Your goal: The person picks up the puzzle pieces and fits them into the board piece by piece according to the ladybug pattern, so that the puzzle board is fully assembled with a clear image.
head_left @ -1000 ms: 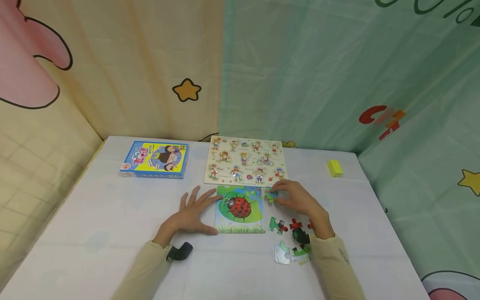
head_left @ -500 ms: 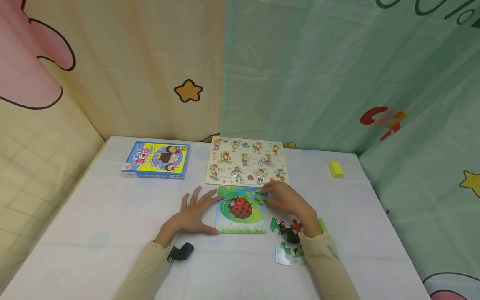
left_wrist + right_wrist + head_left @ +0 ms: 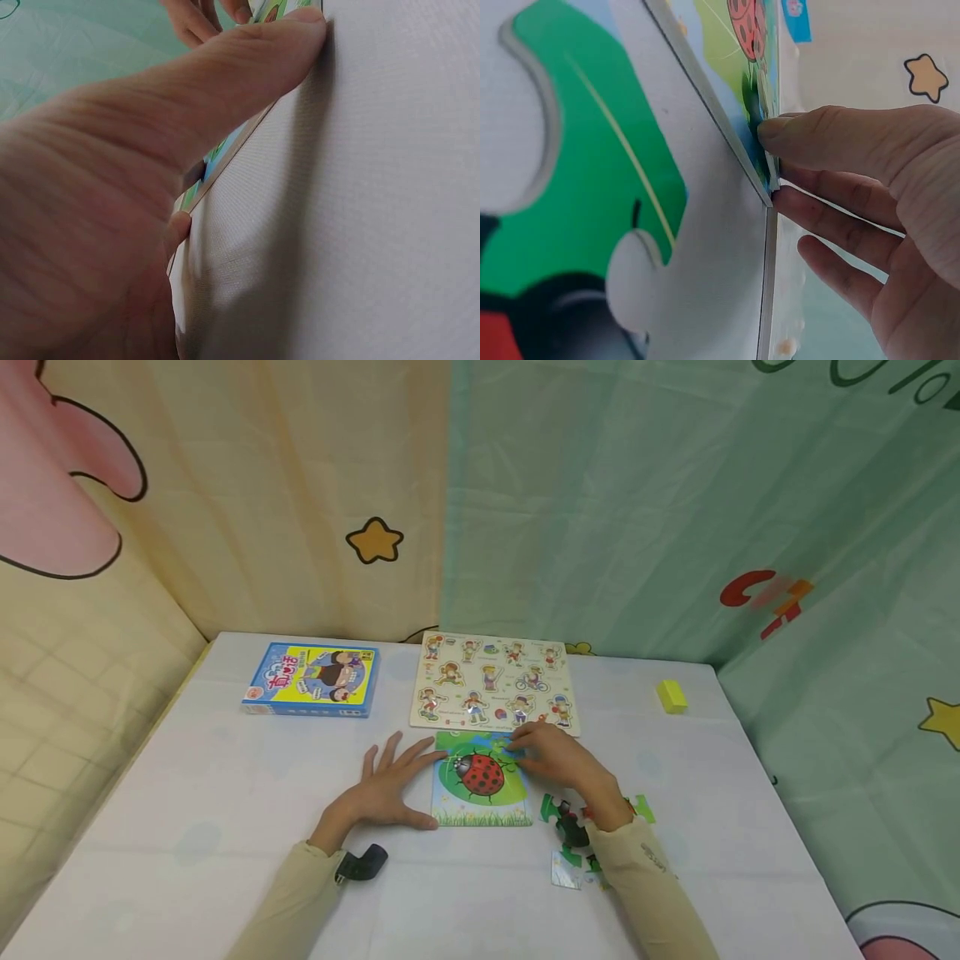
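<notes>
From my head, I look down at the flat, square board with a red, black-spotted ladybug on it (image 3: 450,807). It lies in front of me on the table with a white cloth (image 3: 187,793). My left hand (image 3: 384,792) is loose and spread wide, and the thumb and pointing finger touch the left edge of the board. My right hand (image 3: 561,758) bends over the top right corner. Loose green, white, red and pale blue jigsaw pieces (image 3: 566,870) lie right of the board, some partly hidden by my beige sleeve (image 3: 637,877). Just past the ladybug is the big cream board with little pictures of children (image 3: 491,702). The flat blue box with a yellow front (image 3: 311,681) is far to the left, and the small yellow block (image 3: 672,697) is well off to the right.

From my left wrist, my thumb looks big and straight, with its tip by the ladybug board.

From my right wrist, my thumb and a finger pinch a thin, flat puzzle piece (image 3: 763,94) at the board's corner. I can't tell what picture is on it. A shiny green jigsaw piece with a yellow line (image 3: 607,150) lies close by on the cloth.
</notes>
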`<move>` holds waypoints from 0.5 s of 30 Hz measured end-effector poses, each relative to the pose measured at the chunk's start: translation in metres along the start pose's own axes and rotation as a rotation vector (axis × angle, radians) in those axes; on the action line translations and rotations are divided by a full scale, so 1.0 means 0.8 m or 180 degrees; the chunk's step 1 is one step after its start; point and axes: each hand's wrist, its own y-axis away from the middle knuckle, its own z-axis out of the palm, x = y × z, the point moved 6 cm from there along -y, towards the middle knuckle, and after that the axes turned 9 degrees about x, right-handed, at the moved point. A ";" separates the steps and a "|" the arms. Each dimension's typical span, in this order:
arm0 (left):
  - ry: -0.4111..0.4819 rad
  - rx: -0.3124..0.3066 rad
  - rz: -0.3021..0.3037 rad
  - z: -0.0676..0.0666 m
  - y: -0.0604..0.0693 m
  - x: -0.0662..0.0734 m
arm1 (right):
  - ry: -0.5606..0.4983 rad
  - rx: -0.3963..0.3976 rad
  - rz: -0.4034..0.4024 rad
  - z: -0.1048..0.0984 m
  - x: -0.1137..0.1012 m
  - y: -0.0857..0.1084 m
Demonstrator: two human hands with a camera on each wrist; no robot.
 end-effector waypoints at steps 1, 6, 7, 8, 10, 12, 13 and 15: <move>-0.0001 0.0000 -0.0004 0.000 0.000 0.000 | 0.0014 -0.0005 0.0006 0.000 0.000 0.000; -0.0003 -0.0026 -0.0033 0.000 0.001 0.001 | 0.0052 -0.0027 0.0021 0.002 -0.002 -0.003; -0.0006 -0.0029 -0.0037 0.000 0.000 0.000 | 0.0059 -0.0033 0.0029 0.003 -0.002 -0.003; -0.0011 -0.0033 -0.0041 0.000 0.000 0.000 | 0.0052 -0.0043 0.0048 0.003 -0.003 -0.004; -0.0011 -0.0021 -0.0037 0.000 0.000 0.000 | 0.0054 -0.0062 0.0093 0.004 -0.003 -0.004; -0.0007 -0.0017 -0.0037 0.000 0.000 0.000 | 0.0053 -0.0064 0.0118 0.004 -0.003 -0.004; -0.0006 -0.0017 -0.0035 0.000 0.000 0.000 | 0.0047 -0.0062 0.0126 0.004 -0.004 -0.004; 0.0000 -0.0011 -0.0030 0.000 0.000 -0.001 | 0.0043 -0.0046 0.0116 0.004 -0.004 -0.005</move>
